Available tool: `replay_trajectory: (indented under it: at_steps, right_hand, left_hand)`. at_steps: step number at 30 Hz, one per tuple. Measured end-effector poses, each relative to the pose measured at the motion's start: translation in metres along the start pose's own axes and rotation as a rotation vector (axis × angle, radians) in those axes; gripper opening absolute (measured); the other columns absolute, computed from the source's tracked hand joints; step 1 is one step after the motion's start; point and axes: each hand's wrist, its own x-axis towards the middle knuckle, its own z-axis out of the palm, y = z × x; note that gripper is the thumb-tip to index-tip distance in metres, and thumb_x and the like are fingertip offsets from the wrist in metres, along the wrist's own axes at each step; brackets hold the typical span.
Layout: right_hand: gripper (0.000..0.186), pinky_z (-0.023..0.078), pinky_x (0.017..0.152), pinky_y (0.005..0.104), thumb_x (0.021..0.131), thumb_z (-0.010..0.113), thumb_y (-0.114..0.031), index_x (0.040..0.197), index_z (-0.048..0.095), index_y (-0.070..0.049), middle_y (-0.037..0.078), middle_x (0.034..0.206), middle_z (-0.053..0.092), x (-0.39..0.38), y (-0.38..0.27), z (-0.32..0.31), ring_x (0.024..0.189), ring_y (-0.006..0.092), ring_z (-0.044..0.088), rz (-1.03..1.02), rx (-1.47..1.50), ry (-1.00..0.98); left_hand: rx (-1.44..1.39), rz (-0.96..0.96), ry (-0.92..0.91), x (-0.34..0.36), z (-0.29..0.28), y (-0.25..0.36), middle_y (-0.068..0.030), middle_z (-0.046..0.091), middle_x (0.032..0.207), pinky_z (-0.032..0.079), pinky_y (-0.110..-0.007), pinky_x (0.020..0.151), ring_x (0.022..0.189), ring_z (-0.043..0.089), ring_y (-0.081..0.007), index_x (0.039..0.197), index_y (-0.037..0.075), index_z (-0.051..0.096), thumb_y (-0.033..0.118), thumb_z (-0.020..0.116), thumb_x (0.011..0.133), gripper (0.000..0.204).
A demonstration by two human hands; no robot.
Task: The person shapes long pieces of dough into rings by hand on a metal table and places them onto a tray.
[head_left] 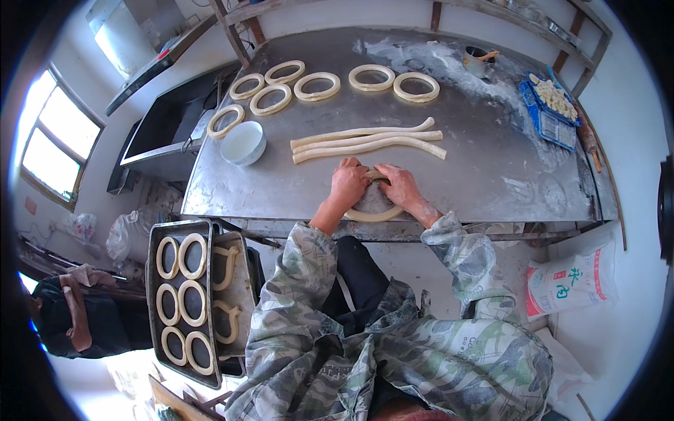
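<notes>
A pale dough ring (373,215) lies near the front edge of the metal table. At its far side, my left hand (349,182) and my right hand (401,186) are closed on the dough, their fingertips almost meeting. The fingers hide part of the ring there. Just beyond my hands, three dough ropes (368,145) lie side by side. Several finished-looking dough rings (317,86) are spread along the far left and middle of the table.
A white bowl (243,144) stands at the left. Dough pieces (552,97) sit on a blue scale (554,130) at right, near a rolling pin (588,140) and a mug (476,62). Below left, a dark tray (181,228) holds several rings. A sack (572,282) leans right; another person (84,312) is at left.
</notes>
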Motion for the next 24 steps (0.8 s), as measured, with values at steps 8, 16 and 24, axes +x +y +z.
replay_trajectory:
  at_steps: [8,16,24]
  right_hand:
    - [0.023,0.055,0.087,0.0474,0.081,0.068,-0.010,0.103,0.068,-0.003,0.018,0.107,0.067,-0.012,0.011,-0.020,0.102,0.0389,0.066,0.016,-0.425,-0.018]
    - [0.026,0.058,0.078,0.0423,0.083,0.064,-0.006,0.107,0.068,0.000,0.012,0.105,0.067,0.011,-0.017,-0.046,0.090,0.0318,0.069,-0.149,-0.514,0.082]
    - [0.036,0.054,0.093,0.0404,0.084,0.070,-0.011,0.118,0.067,0.000,0.015,0.119,0.067,-0.041,-0.041,-0.101,0.109,0.0322,0.065,-0.336,-0.362,0.062]
  left_hand:
    - [0.199,-0.313,-0.183,-0.019,-0.025,0.017,-0.0156,0.065,0.111,0.054,-0.049,0.087,0.110,0.062,-0.0369,0.098,0.005,0.075,0.019,0.072,0.078,0.024]
    - [0.063,-0.343,0.058,-0.016,-0.056,0.015,-0.0169,0.067,0.105,0.054,-0.047,0.085,0.098,0.066,-0.0383,0.099,0.006,0.072,0.015,0.069,0.077,0.023]
    - [0.027,0.221,0.138,-0.040,-0.088,0.049,-0.0082,0.065,0.107,0.044,-0.048,0.101,0.111,0.061,-0.0311,0.106,0.010,0.069,0.010,0.075,0.073,0.033]
